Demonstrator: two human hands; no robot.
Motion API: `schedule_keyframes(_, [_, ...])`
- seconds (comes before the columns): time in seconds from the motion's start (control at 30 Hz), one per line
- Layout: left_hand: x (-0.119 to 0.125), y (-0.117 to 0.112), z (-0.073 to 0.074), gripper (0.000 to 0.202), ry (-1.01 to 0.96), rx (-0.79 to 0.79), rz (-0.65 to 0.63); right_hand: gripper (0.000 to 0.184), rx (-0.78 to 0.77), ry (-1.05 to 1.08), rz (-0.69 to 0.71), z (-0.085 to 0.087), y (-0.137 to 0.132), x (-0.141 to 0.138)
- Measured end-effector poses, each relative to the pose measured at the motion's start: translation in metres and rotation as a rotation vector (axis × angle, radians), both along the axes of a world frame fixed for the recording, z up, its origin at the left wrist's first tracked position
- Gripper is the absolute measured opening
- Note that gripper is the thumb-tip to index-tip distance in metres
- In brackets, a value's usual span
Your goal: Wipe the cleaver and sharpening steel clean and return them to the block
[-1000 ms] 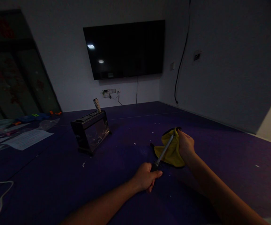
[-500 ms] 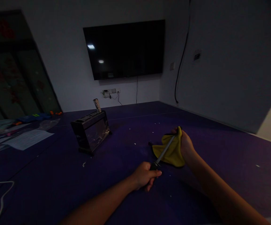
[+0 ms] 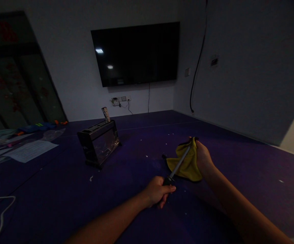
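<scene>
My left hand (image 3: pixel 159 191) is closed around the black handle of a sharpening steel (image 3: pixel 180 165), a slim grey rod with a small guard. The rod slants up and away to the right. At its far end my right hand (image 3: pixel 203 156) grips a yellow cloth (image 3: pixel 187 166) with dark edging, folded about the rod's tip, which is hidden. The cloth's lower part hangs loose beneath the rod. Most of the right hand's fingers are behind the cloth. To the left stands a black knife block (image 3: pixel 98 144) with clear sides and one patterned handle (image 3: pixel 105 114) sticking up from it.
Sheets of paper (image 3: pixel 32 150) and plastic wrap (image 3: pixel 52 134) lie at the left on the purple surface (image 3: pixel 131 213). A white cable (image 3: pixel 2 217) curls at the lower left. Small white scraps are scattered about. A television (image 3: pixel 139 54) hangs on the far wall.
My right hand and the cloth have shifted very slightly to the right along the far end of the sharpening steel. My left hand keeps its hold, almost still.
</scene>
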State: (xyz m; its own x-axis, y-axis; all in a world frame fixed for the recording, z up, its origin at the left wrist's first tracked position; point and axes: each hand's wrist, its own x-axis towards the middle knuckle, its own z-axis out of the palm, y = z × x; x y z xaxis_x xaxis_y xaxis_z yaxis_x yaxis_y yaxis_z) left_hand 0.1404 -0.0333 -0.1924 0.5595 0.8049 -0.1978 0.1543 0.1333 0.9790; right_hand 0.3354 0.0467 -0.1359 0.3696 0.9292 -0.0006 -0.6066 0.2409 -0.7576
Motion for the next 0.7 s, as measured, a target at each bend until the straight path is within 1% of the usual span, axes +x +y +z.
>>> schedule_keyframes(0.1, [0.0,0.0,-0.001,0.03,0.006,-0.005,0.006,0.01,0.157,-0.214,-0.227,-0.007,0.006,0.003])
schedule_keyframes(0.2, [0.0,-0.001,-0.001,0.03,-0.006,-0.001,0.002,0.009,0.267,-0.452,-0.391,-0.012,0.007,0.006])
schedule_keyframes(0.27, [0.0,-0.001,-0.001,0.029,-0.019,-0.002,0.005,0.009,0.289,-0.558,-0.457,-0.013,0.006,0.007])
schedule_keyframes(0.33, [0.0,-0.001,0.0,0.028,-0.032,-0.006,0.009,0.011,0.281,-0.593,-0.472,-0.013,0.005,0.007])
schedule_keyframes(0.37, [0.0,-0.001,0.0,0.028,-0.036,-0.007,0.009,0.012,0.267,-0.577,-0.465,-0.013,0.004,0.007])
schedule_keyframes(0.43, [0.0,-0.001,0.0,0.028,-0.033,-0.011,0.008,0.016,0.219,-0.463,-0.403,-0.013,0.005,0.006])
schedule_keyframes(0.57, [0.0,-0.001,0.0,0.03,-0.005,-0.013,0.016,0.017,0.094,-0.178,-0.187,-0.012,0.007,0.003])
schedule_keyframes(0.63, [-0.001,-0.001,-0.001,0.03,-0.002,-0.015,0.013,0.015,0.054,-0.113,-0.084,-0.012,0.007,0.003])
schedule_keyframes(0.7, [0.0,-0.001,-0.001,0.03,-0.004,-0.019,0.014,0.014,0.048,-0.085,0.009,-0.011,0.008,0.002])
